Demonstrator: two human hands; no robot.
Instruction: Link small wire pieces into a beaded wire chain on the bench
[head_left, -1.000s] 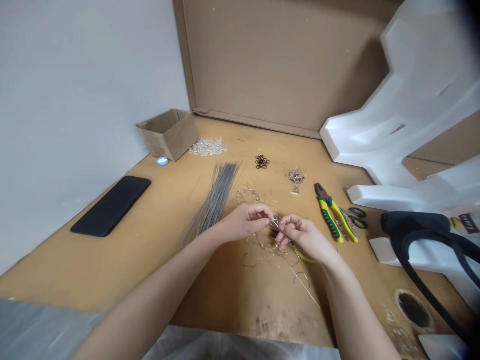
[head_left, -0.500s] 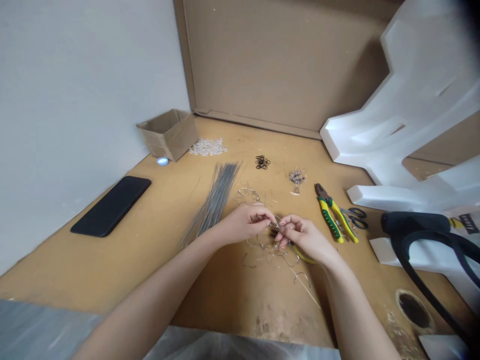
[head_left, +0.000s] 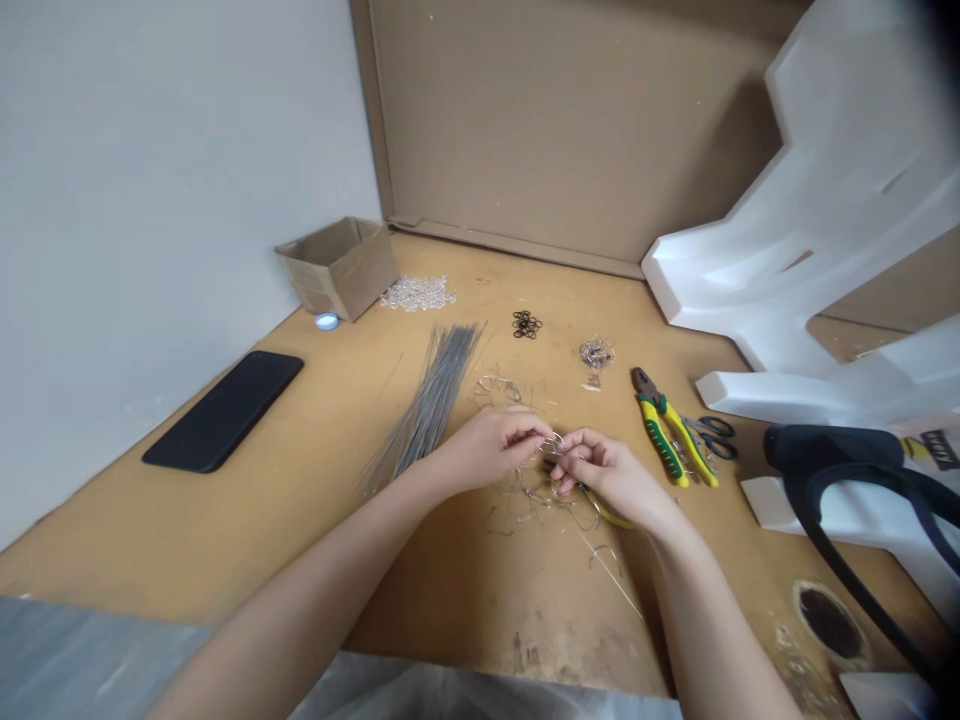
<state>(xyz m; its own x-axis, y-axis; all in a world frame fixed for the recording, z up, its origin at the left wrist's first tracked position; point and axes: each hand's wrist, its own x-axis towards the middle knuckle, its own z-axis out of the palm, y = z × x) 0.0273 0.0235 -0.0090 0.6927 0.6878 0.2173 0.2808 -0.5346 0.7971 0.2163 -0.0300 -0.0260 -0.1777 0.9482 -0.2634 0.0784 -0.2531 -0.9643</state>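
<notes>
My left hand (head_left: 510,445) and my right hand (head_left: 592,460) meet over the middle of the table. Between their fingertips is a thin bent wire (head_left: 556,442), curved into a small loop; both hands pinch it. Beneath my fingers lie several curled wire pieces (head_left: 536,495) and a tool with a yellow handle (head_left: 615,518), mostly hidden by my right hand. A bundle of straight grey wires (head_left: 435,400) rests just beyond my left wrist. One long straight wire (head_left: 619,585) lies near the front, right of centre.
Pliers (head_left: 664,430) and scissors (head_left: 712,435) lie at the right, by white foam (head_left: 787,395). Black rings (head_left: 526,324), a coiled wire heap (head_left: 597,352) and clear beads (head_left: 418,292) sit farther back. A cardboard box (head_left: 337,270) and a black phone (head_left: 225,412) are at the left.
The fingers of my left hand have shifted slightly right, closer to my right hand, and the small wire loop has turned a little between them. The other things have stayed in place.
</notes>
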